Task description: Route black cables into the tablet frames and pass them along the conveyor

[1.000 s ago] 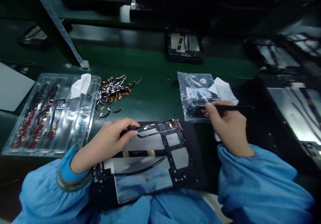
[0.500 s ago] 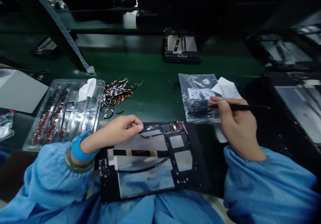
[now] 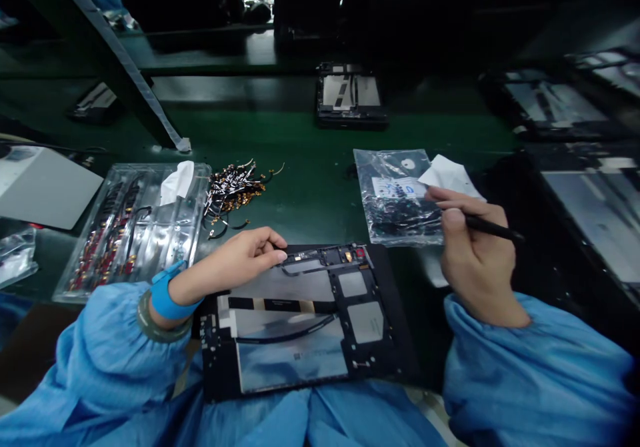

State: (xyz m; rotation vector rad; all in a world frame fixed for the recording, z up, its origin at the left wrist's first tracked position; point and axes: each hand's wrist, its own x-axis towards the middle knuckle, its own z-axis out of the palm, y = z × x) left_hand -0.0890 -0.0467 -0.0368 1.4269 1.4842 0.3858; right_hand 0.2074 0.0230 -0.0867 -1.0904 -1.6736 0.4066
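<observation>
Since half a second ago the thin black rod-shaped tool (image 3: 493, 229) has tipped: its free end, then level toward 3 o'clock, now slopes down toward 4 o'clock. The right hand (image 3: 475, 260) pinches it between thumb and fingers, at 2 o'clock from the open black tablet frame with grey panels (image 3: 300, 320), which lies flat at the near edge of the dark green bench mat (image 3: 310, 167).

The left hand (image 3: 245, 257) has barely shifted. Its fingers are curled narrow, tips on the frame's 11 o'clock corner; whether they grip anything cannot be told.

The right hand's fingertips overlap the clear crinkled plastic bag (image 3: 395, 197), with a white paper slip (image 3: 450, 177) just beside it. At the frame's 10 o'clock sits a clear plastic tray of red-tipped cables (image 3: 130, 227), with a loose heap of small black-and-gold flex cables (image 3: 233, 190) beside it.
</observation>
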